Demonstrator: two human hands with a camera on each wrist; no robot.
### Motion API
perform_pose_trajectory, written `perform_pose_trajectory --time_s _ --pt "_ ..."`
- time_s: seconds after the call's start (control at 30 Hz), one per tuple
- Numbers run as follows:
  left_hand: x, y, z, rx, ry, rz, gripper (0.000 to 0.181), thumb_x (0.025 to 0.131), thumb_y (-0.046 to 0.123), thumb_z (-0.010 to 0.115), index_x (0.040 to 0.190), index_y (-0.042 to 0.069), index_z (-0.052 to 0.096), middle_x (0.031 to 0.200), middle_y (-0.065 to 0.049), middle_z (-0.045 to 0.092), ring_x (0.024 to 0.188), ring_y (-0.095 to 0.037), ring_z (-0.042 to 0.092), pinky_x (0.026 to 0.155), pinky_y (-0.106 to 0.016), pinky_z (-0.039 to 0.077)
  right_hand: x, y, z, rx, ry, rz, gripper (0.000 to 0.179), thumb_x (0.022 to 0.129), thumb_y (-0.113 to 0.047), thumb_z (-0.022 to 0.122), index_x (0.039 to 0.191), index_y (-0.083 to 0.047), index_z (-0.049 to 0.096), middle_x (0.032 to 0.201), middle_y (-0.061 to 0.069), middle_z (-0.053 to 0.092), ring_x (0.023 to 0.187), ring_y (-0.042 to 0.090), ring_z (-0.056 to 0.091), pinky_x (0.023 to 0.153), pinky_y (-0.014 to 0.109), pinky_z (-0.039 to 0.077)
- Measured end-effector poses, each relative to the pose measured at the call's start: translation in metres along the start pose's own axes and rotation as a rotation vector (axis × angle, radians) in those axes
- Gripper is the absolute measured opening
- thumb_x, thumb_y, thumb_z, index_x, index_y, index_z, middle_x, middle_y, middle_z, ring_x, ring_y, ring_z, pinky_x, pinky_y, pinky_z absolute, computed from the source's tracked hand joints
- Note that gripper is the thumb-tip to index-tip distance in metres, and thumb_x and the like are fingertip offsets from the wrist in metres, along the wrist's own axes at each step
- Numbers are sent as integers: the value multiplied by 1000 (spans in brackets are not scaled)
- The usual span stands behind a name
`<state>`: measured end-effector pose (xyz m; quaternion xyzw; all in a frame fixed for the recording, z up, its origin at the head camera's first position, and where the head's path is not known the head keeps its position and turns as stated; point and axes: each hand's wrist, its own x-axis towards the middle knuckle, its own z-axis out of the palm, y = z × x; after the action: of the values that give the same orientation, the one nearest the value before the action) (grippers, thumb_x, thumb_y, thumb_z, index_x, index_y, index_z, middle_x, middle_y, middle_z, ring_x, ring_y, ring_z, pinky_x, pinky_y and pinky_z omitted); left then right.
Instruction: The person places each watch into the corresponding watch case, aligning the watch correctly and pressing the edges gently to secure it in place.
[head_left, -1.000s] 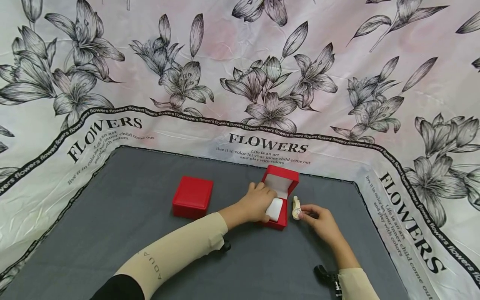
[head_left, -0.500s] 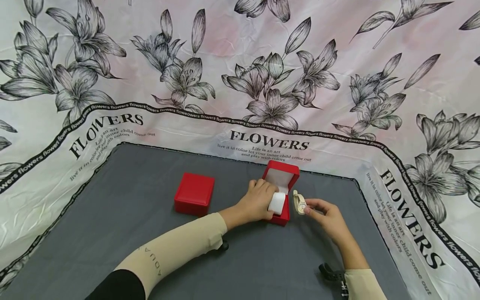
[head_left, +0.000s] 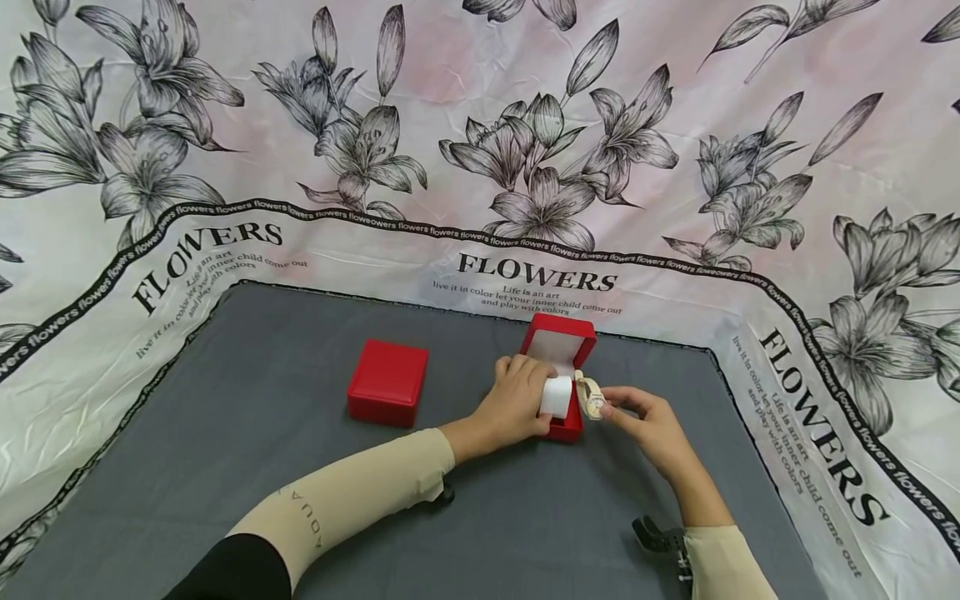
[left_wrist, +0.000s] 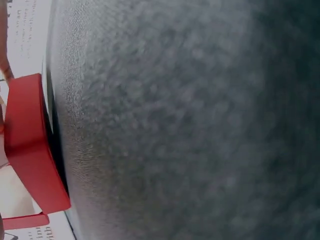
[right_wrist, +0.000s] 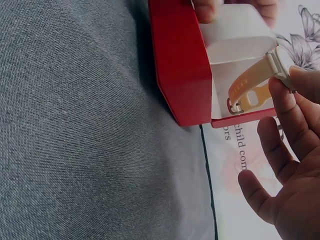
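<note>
My left hand (head_left: pixel 512 400) grips a white watch cushion (head_left: pixel 556 397) at the opened red watch box (head_left: pixel 572 427), whose lid (head_left: pixel 570 337) stands up behind. In the right wrist view the cushion (right_wrist: pixel 235 30) sits partly above the box wall (right_wrist: pixel 182 70). Between thumb and fingertips, my right hand (head_left: pixel 651 429) pinches a cream wristwatch (head_left: pixel 590 397) by its case, just right of the cushion. Its buckled strap (right_wrist: pixel 252 77) forms a loop overlapping the box opening in that view. At the left wrist view's edge, the red box (left_wrist: pixel 30 140) shows, with little of the hand visible.
A second red box (head_left: pixel 387 382), closed, stands left of the opened one on the grey cloth (head_left: pixel 285 400). Behind it, a flower-printed white border (head_left: pixel 360 258) rises. Black straps (head_left: pixel 660 540) hang by the right sleeve.
The cushion has been lifted and tilted within the box by the left hand. The right hand shifted the watch slightly right, then back left toward the cushion.
</note>
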<state>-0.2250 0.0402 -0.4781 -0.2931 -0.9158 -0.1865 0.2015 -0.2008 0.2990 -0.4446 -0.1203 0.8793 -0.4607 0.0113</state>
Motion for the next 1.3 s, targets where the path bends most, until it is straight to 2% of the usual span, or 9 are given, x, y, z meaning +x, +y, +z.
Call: perform_pose_trajectory --time_s 0.13,0.33,0.5,0.67,0.87,1.0,1.1,1.2,1.3 --pt "3 5 -9 -15 19 10 65 76 37 82 128 12 53 122 0 59 115 -18 47 100 -45 31 0 0 0 43 0 0 34 96 -24 74 124 -5 71 110 4 74 98 7 64 83 24 54" --pt "4 3 -34 -137 -127 -41 69 79 41 83 134 15 52 125 2 61 115 -17 47 101 -47 31 6 -14 2 89 -10 2 35 97 -25 72 126 -6 70 110 2 73 99 13 65 83 25 54" --pt "4 -3 -50 -173 -167 -45 70 81 40 83 137 14 52 127 1 62 115 -17 48 103 -49 30 19 -34 8 115 -60 -39 33 98 -24 71 127 -7 70 113 8 71 102 15 64 85 26 53" --pt "1 -5 -53 -238 -168 -62 68 80 38 84 135 14 53 124 1 63 113 -18 49 105 -50 28 23 -49 15 126 -110 -78 33 99 -18 68 129 -4 68 118 16 70 103 12 62 86 26 52" --pt "-7 -7 -52 -392 -171 -129 67 78 33 86 133 11 55 121 0 63 110 -17 50 103 -49 29 20 -60 26 167 -92 -31 31 99 -20 69 127 -5 69 116 15 69 101 19 62 86 30 55" --pt "-13 -10 -51 -546 -185 -211 69 78 30 85 137 8 54 120 -4 63 111 -24 52 101 -48 28 18 -58 40 126 -21 -42 30 101 -28 67 123 -8 71 115 11 68 104 22 61 92 38 53" --pt "-15 -13 -53 -642 -175 -257 69 79 27 86 137 7 53 118 -6 62 111 -28 54 101 -49 28 13 -57 46 48 6 -109 32 98 -25 72 125 -9 69 122 10 66 115 23 57 101 50 48" --pt "-17 -17 -56 -670 -174 -287 69 80 27 85 137 8 53 115 -6 61 109 -26 55 100 -49 30 8 -56 50 -29 -8 -197 46 89 -19 81 131 -9 65 133 9 61 123 24 51 105 62 42" --pt "-16 -20 -61 -675 -184 -315 68 81 28 84 138 10 52 114 -6 60 108 -22 54 97 -48 33 7 -58 53 -121 7 -290 59 80 -17 88 133 -10 63 136 9 61 126 25 50 106 61 39"
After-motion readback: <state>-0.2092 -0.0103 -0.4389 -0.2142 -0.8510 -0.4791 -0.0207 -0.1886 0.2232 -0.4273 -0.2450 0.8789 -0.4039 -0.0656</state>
